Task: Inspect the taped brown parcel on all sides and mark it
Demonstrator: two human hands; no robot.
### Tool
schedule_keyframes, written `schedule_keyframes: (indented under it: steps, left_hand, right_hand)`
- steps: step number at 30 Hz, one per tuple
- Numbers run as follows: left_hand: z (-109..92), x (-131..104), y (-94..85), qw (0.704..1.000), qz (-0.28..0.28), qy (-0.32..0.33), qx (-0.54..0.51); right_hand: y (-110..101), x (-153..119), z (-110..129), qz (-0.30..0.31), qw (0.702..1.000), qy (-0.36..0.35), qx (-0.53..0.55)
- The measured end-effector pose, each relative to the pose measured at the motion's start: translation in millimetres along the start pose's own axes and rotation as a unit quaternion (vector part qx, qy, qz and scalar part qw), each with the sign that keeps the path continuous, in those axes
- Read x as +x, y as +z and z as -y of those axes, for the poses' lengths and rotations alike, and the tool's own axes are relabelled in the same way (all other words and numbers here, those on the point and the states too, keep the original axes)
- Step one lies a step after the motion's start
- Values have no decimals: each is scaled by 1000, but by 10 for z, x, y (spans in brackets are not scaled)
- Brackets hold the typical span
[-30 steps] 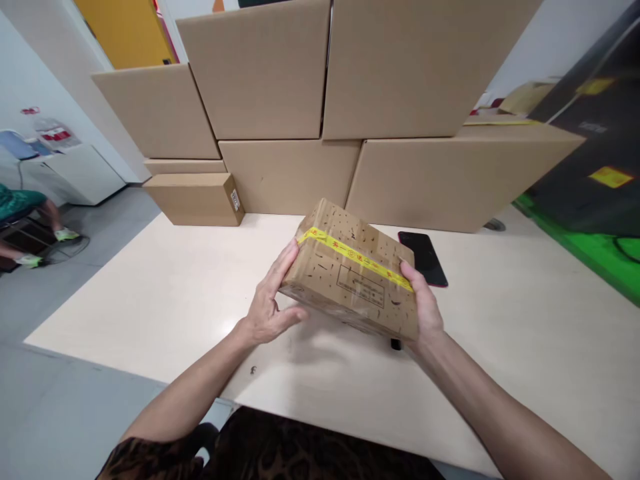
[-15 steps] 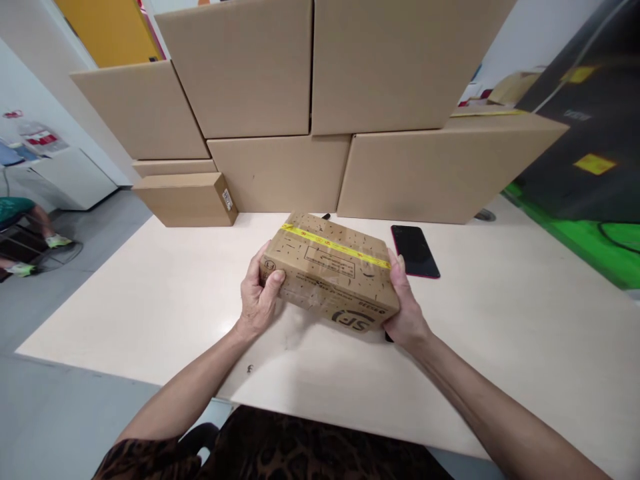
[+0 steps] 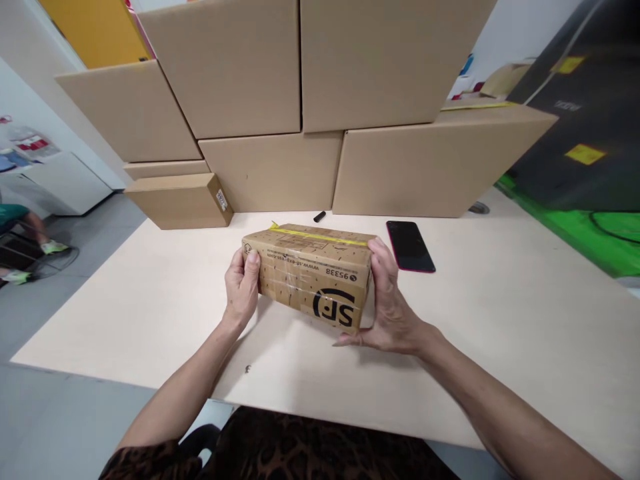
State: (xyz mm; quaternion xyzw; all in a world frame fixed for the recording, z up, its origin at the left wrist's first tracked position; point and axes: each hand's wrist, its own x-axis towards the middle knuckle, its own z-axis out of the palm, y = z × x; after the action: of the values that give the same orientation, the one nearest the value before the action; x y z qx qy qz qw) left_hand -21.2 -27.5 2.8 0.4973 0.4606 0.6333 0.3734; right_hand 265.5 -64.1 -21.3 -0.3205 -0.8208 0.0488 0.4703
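Between my two hands is a small brown cardboard box [image 3: 307, 280], with a yellow tape strip along its top and upside-down black print on the side facing me. It is held tilted over the table. My left hand [image 3: 242, 285] grips its left end, thumb on the front face, the other fingers mostly hidden behind. At the right end, my right hand [image 3: 393, 303] clasps the box, fingers at the top corner and thumb beneath the lower corner. A black phone with a red edge [image 3: 411, 247] lies on the table just past my right hand.
Large cardboard boxes [image 3: 270, 173] are stacked along the back of the pale table [image 3: 500, 333]. A flatter carton [image 3: 175, 203] stands at the back left. Behind the held box lies a small black object [image 3: 319, 217]. Another person's leg [image 3: 37, 227] shows at far left.
The box has tipped so its printed side faces me more, and it has shifted slightly left. My right thumb has moved under the lower corner. The small black object behind is more exposed.
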Motion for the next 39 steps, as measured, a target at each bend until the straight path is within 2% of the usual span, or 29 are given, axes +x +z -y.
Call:
schedule_keyframes:
  steps: [7, 9, 14, 18, 20, 23, 27, 32, 36, 39]
  left_hand:
    - [-43, -33, -37, 997, 74, 11, 36]
    - [-46, -29, -53, 995, 98, 5, 9]
    - [-66, -48, -86, 980, 166, -10, -106]
    - [30, -77, -156, 978, 204, -4, -48]
    - [104, -74, -190, 980, 194, -5, -34]
    - [166, -47, -207, 983, 176, 0, -54]
    - [110, -29, -166, 987, 154, -2, -55]
    - [27, -19, -144, 978, 194, -45, -63]
    - [82, 34, -188, 974, 216, -33, -65]
    - [136, 17, -144, 972, 216, -60, -77]
  right_hand:
    - [-68, 15, -5, -80, 996, -33, -27]
    - [-89, -6, 28, -98, 995, -3, -8]
    - [-151, 4, 155, -130, 976, 137, 111]
    - [-182, 69, 232, -129, 931, 230, 253]
    - [-181, 97, 233, -110, 906, 259, 316]
    - [-161, 112, 204, -79, 885, 271, 371]
    - [-100, 64, 169, -71, 858, 290, 419]
    - [-35, 44, 180, -151, 818, 349, 432]
    - [-61, 186, 240, -235, 749, 417, 458]
    - [-62, 287, 281, -276, 702, 451, 477]
